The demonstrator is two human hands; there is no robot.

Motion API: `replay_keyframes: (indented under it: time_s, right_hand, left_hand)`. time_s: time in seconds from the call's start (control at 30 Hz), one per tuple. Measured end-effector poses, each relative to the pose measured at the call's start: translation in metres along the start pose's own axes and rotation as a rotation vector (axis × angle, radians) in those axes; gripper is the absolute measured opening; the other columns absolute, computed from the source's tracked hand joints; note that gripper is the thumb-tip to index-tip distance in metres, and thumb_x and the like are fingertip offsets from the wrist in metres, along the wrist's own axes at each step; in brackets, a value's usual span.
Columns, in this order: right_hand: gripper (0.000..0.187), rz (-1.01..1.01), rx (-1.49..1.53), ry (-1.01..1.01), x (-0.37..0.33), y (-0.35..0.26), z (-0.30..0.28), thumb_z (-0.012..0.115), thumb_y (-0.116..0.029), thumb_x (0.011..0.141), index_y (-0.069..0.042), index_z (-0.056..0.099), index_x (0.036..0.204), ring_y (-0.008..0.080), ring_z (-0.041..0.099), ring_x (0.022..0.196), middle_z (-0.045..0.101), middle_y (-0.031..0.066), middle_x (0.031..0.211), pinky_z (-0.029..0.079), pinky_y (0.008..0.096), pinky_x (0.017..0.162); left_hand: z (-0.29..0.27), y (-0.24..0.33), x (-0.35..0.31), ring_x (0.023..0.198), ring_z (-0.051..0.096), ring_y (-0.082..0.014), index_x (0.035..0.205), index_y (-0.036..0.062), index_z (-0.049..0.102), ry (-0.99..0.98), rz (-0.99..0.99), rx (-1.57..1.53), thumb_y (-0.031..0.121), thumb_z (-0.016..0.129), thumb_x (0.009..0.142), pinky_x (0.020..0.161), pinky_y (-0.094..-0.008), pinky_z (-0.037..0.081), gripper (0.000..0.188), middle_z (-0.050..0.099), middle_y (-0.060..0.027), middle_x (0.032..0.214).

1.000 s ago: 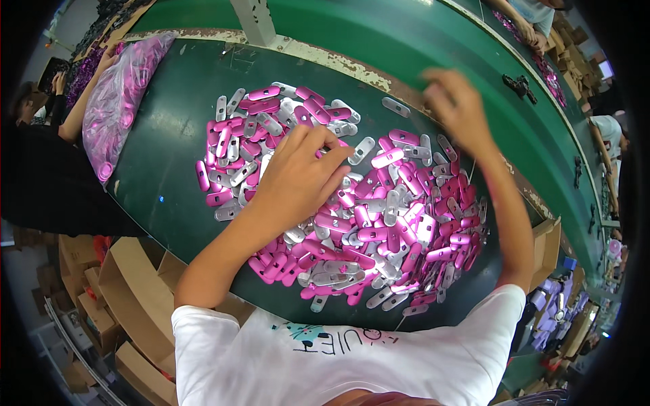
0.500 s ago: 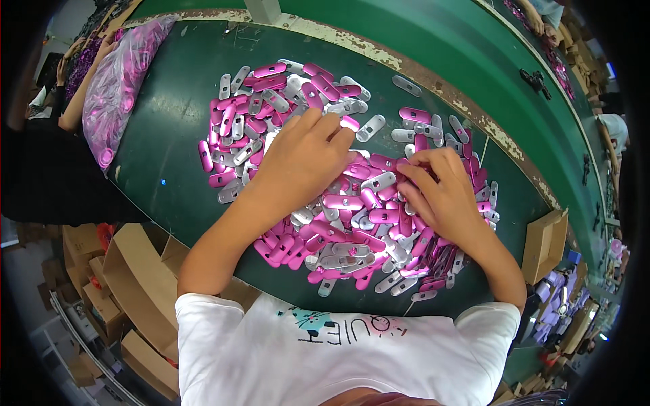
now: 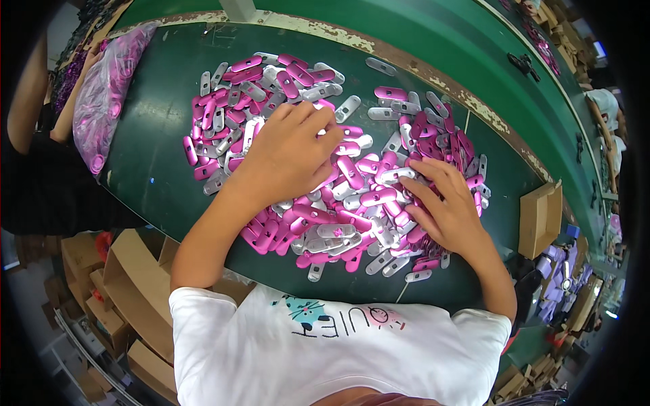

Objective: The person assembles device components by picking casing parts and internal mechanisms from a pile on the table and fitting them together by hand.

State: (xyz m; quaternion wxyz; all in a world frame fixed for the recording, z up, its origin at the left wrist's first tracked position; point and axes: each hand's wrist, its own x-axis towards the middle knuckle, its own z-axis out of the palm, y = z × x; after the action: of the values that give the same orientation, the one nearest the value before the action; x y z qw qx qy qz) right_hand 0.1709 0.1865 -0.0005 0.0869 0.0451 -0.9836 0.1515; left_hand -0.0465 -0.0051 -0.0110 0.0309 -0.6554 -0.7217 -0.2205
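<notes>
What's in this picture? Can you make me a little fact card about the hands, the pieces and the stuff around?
Pile: jumbled oblong pieces, pink and silver
Left hand: bent over the pile; can't see if it grips one
Right hand: fingers spread over the pile's right part
Table: dark green
Lone piece: silver, near the far edge
At left: clear plastic bag, pink things inside
At right: cardboard box

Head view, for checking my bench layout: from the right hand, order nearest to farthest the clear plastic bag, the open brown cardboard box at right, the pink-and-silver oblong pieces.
1. Pink-and-silver oblong pieces: at the right hand.
2. Brown cardboard box: to its right.
3. Clear plastic bag: far left.
</notes>
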Motion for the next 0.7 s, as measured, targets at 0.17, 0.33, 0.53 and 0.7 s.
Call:
replay_keyframes:
  time_s: [0.17,0.33,0.53,0.7]
  right_hand:
    - [0.036,0.053,-0.046,0.034,-0.026,-0.004,-0.005,0.073,-0.022,0.073,-0.008,0.064,0.104,0.0306,0.05,0.113,0.056,0.0086,0.121,0.04,0.043,0.09]
    - [0.03,0.021,-0.076,0.196,-0.026,-0.01,-0.008,0.076,-0.02,0.069,-0.006,0.062,0.091,0.0314,0.053,0.105,0.057,0.0113,0.114,0.04,0.0428,0.083]
    - [0.027,-0.148,-0.04,0.203,0.033,-0.021,0.005,0.066,-0.012,0.075,-0.008,0.067,0.101,0.0249,0.056,0.094,0.06,0.0076,0.103,0.043,0.0379,0.08]
    - [0.023,-0.162,-0.008,0.174,0.052,0.0,0.021,0.063,-0.009,0.075,-0.006,0.066,0.098,0.0233,0.056,0.085,0.057,0.0055,0.088,0.045,0.0369,0.071]
  left_hand:
    - [0.002,0.013,0.005,0.098,0.053,-0.0273,0.094,0.0081,0.058,-0.006,0.15,-0.154,0.02,0.072,0.07,0.083,-0.04,0.042,0.03,0.055,-0.0068,0.107]
    - [0.004,0.01,0.001,0.094,0.054,-0.0251,0.091,0.0078,0.058,-0.053,0.181,-0.105,0.02,0.072,0.071,0.081,-0.0385,0.043,0.028,0.056,-0.0061,0.099]
    - [-0.002,0.005,-0.001,0.088,0.055,-0.0253,0.087,0.006,0.059,-0.048,0.165,-0.063,0.019,0.072,0.072,0.078,-0.0379,0.044,0.024,0.058,-0.0071,0.093]
    - [-0.009,-0.003,0.0,0.087,0.056,-0.0262,0.089,0.0051,0.061,-0.038,0.125,-0.026,0.018,0.071,0.074,0.076,-0.0386,0.044,0.022,0.058,-0.0074,0.09]
